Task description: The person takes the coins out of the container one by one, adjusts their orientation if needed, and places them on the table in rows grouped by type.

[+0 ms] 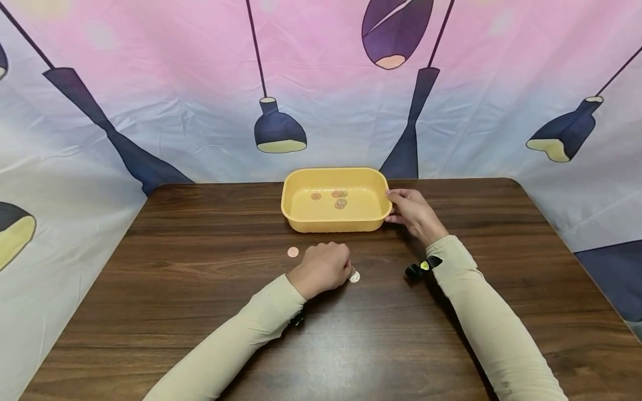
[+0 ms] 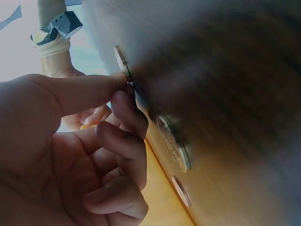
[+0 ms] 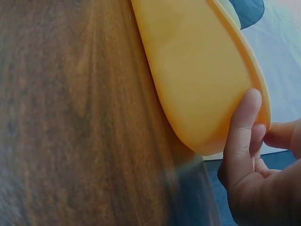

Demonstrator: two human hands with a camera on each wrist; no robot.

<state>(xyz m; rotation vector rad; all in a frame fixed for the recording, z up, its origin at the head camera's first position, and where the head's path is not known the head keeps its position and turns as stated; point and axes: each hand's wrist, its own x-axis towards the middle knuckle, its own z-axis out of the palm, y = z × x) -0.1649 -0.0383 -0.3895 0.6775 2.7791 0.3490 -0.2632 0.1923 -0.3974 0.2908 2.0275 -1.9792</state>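
My left hand (image 1: pixel 323 270) is over the table with its fingers curled, thumb and index fingertips at the edge of a silver coin (image 1: pixel 354 276). In the left wrist view these tips pinch that coin (image 2: pixel 122 63) at the tabletop. Another coin (image 2: pixel 173 143) lies flat below the curled fingers, hidden by the hand in the head view. A copper coin (image 1: pixel 293 252) lies to the left of the hand. My right hand (image 1: pixel 413 214) grips the right end of a yellow tray (image 1: pixel 336 226), thumb on the rim and fingers against the outer wall (image 3: pixel 197 75).
Several coins (image 1: pixel 340 204) lie inside the tray, which stands near the far edge of the brown wooden table (image 1: pixel 200 250). Behind the table hangs a cloth (image 1: pixel 210 128) printed with lamps. Each wrist wears a small black camera (image 1: pixel 414 272).
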